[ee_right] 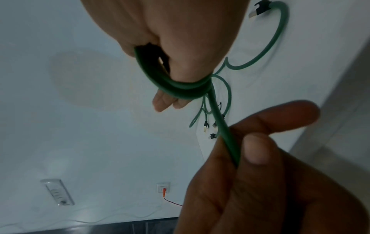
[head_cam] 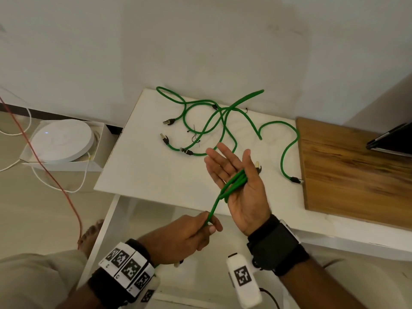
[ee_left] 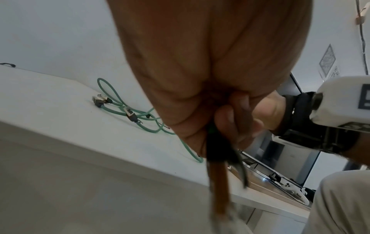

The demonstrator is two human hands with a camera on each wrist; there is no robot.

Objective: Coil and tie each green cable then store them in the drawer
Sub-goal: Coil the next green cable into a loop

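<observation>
A green cable [head_cam: 234,184] is looped around the palm of my right hand [head_cam: 231,166], which is palm up with straight fingers above the front of the white table [head_cam: 138,166]. From those loops one strand runs down to my left hand [head_cam: 209,221], which pinches it between thumb and fingers. In the right wrist view the loops [ee_right: 180,88] wrap around the right hand and the left hand's fingertips [ee_right: 256,150] clamp the strand. More loose green cables [head_cam: 207,121] lie tangled on the table, and one [head_cam: 287,148] curls toward the right.
Thin black ties [head_cam: 195,137] lie among the loose cables. A wooden board [head_cam: 356,175] covers the table's right part, with a dark flat device [head_cam: 392,139] on it. On the floor at left sit a round white device in a box [head_cam: 62,141] and a red wire [head_cam: 44,166].
</observation>
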